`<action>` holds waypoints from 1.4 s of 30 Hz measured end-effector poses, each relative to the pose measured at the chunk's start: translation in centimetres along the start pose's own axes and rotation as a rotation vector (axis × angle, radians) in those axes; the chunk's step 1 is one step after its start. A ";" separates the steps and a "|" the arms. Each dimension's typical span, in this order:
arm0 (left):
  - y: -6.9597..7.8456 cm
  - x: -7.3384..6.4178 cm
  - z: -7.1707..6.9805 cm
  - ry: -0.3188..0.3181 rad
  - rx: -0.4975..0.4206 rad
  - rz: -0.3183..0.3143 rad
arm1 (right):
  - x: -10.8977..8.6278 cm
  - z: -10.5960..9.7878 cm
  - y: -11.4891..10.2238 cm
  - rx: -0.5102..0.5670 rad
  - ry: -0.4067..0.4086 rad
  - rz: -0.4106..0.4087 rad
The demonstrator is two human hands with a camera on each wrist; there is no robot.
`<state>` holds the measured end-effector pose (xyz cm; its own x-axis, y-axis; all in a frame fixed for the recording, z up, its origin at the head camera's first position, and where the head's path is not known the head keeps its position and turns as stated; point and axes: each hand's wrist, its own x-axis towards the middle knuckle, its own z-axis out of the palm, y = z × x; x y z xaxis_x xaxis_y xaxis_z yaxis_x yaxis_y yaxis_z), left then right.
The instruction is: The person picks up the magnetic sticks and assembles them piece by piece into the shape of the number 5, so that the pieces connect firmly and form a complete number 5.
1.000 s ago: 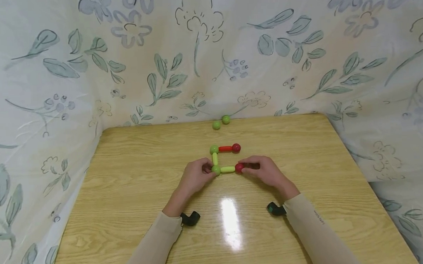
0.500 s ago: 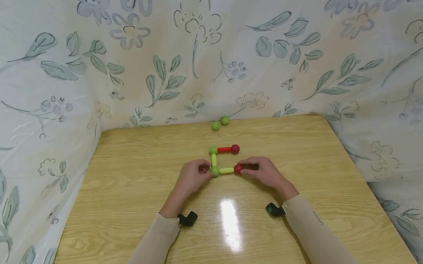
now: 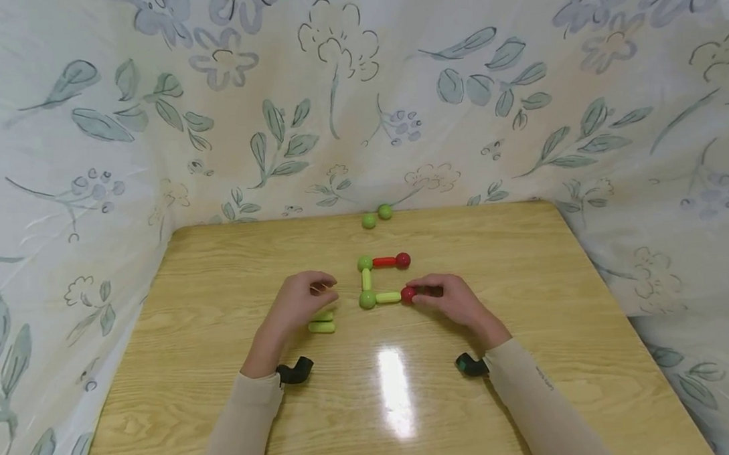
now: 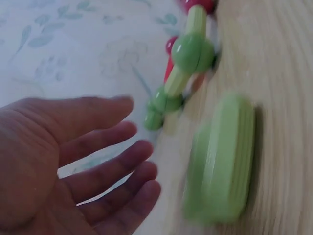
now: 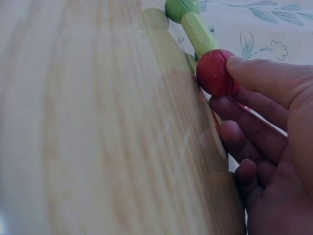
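Note:
My right hand (image 3: 454,301) pinches a red ball (image 3: 408,294) between thumb and fingers; the right wrist view shows the thumb on the red ball (image 5: 215,72). That ball ends a yellow-green rod (image 3: 388,297) joined to a green ball (image 3: 368,299). From there another yellow-green rod (image 3: 366,279) runs back to a second green ball (image 3: 364,263), then a red rod (image 3: 384,261) and another red ball (image 3: 403,260). My left hand (image 3: 301,302) holds nothing, fingers spread, above two loose yellow-green rods (image 3: 322,327). The left wrist view shows these loose rods (image 4: 222,164) below the fingers.
Two loose green balls (image 3: 369,220) lie near the back edge of the wooden table (image 3: 497,410). A floral cloth (image 3: 217,152) hangs behind and at the sides. Dark wrist-camera mounts (image 3: 296,370) stick out from both sleeves.
My left hand has let go of the near green ball and moved left, uncovering the loose yellow-green rods. The right hand stays on its red ball.

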<state>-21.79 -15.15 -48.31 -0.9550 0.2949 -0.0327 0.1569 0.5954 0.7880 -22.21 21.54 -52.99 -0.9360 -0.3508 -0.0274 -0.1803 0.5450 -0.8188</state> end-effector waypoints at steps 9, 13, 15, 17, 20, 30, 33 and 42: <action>-1.7 -1.0 -1.7 -0.174 0.090 0.006 | -0.2 0.0 0.0 0.005 0.007 -0.007; -2.0 -1.3 -1.8 -0.207 0.112 0.000 | -0.1 0.2 0.1 0.020 0.010 -0.008; -2.2 -1.4 -1.8 -0.215 0.115 0.005 | 0.0 0.3 0.1 0.023 0.006 -0.013; -2.3 -1.4 -1.7 -0.221 0.111 0.004 | 0.1 0.5 0.2 0.021 0.001 -0.015; -2.4 -1.4 -1.6 -0.228 0.118 0.024 | 0.1 0.5 0.2 0.014 0.002 -0.007; -2.1 -1.4 -1.1 -0.221 0.170 0.045 | -0.4 0.4 0.2 0.026 0.000 0.001; -2.1 -1.5 -0.9 -0.209 0.185 0.047 | -0.6 0.5 0.3 0.028 -0.003 0.006; -2.3 -1.3 -1.1 -0.159 0.185 0.049 | -0.3 0.4 0.1 0.024 0.008 0.003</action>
<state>-21.19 -17.68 -49.38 -0.8958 0.4320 -0.1045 0.2598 0.6999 0.6653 -21.82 21.44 -53.32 -0.9390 -0.3431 -0.0250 -0.1706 0.5275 -0.8322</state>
